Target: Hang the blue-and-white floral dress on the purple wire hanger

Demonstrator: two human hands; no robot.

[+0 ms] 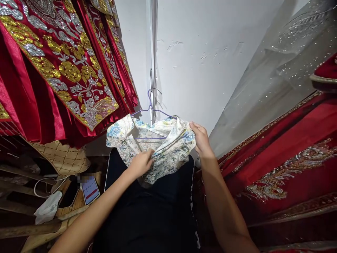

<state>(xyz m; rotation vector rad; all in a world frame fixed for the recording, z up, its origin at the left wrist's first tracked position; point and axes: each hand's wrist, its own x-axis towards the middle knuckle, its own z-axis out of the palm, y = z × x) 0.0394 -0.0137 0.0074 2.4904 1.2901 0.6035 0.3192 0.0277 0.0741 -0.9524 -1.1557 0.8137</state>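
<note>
A pale blouse with blue flowers and grey swirls hangs on a thin purple wire hanger, its neckline open and the hanger's lower bar showing inside. With bent fingers, my left hand pinches the front edge of the neckline near the middle. My right hand grips the sleeve edge at the right, thumb and fingers closed on the cloth. Below the blouse is dark clothing.
Red garments with gold and silver embroidery hang at the left. Sparkly white tulle and beaded red cloth are at the right. A phone lies on a wooden stool at the lower left, beside a white cable.
</note>
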